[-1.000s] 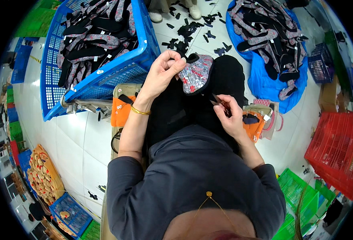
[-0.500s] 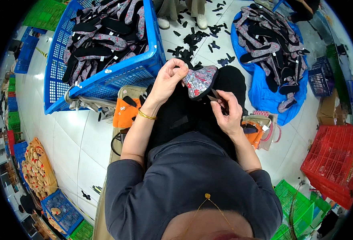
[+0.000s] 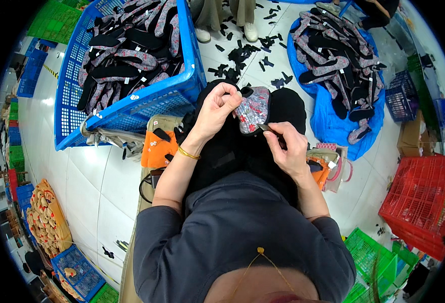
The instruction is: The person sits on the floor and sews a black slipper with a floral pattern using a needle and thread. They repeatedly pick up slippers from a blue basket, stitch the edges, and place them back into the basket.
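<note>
Above my lap is a slipper of grey fabric with a red flower pattern and a dark edge. My left hand is closed, pinching the slipper's left side between thumb and forefinger. My right hand has its fingers curled round a small dark thin-bladed tool, whose exact kind I cannot make out. The tool's tip is at the slipper's lower right edge. My palm and fingers hide most of the tool.
A blue crate piled with slippers stands at far left. More slippers lie on blue sheeting at far right. Black scraps litter the floor near a person's shoes. Orange cloths lie beside my legs. Red crates stand right.
The slipper has turned, and its flowered face now stands more upright. My right hand has moved slightly left and down, bringing the tool's tip to the slipper's lower edge.
</note>
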The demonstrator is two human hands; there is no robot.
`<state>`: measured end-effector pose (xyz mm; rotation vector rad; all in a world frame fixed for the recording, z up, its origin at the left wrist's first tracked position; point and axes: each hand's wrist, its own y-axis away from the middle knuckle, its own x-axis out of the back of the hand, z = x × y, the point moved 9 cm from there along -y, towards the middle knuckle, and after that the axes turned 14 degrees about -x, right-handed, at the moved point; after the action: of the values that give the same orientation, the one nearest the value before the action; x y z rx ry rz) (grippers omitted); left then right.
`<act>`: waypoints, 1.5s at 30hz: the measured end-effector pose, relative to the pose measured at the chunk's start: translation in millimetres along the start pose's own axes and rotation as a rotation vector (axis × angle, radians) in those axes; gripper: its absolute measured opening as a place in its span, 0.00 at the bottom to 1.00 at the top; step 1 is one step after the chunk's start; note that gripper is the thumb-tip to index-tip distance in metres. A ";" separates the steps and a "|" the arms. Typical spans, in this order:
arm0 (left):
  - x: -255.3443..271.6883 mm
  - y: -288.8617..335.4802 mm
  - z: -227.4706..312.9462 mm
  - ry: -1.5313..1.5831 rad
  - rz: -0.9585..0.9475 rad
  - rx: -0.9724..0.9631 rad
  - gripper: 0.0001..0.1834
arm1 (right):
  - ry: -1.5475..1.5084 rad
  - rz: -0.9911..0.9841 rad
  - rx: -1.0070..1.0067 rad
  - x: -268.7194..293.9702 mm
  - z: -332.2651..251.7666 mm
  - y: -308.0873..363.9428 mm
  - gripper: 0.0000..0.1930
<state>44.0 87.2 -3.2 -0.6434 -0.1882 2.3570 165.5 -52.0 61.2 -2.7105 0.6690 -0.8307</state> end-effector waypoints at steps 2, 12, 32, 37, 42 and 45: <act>0.2 0.0 1.8 0.011 0.026 -0.023 0.08 | 0.011 -0.016 -0.024 3.1 7.0 -3.7 0.11; -90.0 21.7 49.0 -0.734 -0.477 -0.723 0.14 | -1.081 -0.342 -0.811 -30.7 80.5 18.4 0.24; -27.6 13.2 1.8 -0.190 0.142 -0.081 0.40 | 0.321 -0.096 -0.125 -36.5 19.4 24.1 0.36; -11.0 15.8 -25.0 0.284 0.296 0.142 0.28 | -0.124 -0.103 -0.110 -10.9 28.0 11.8 0.21; -10.1 32.6 -49.8 0.325 0.259 0.201 0.29 | -0.058 0.109 -0.304 21.9 57.0 -23.3 0.21; -12.6 40.3 -58.2 0.249 0.230 0.224 0.30 | -0.095 0.008 -0.270 14.5 55.7 -34.8 0.19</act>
<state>57.8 46.3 -60.7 -0.8774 0.2702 2.4389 220.7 -24.2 34.5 -2.9612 0.8243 -0.6454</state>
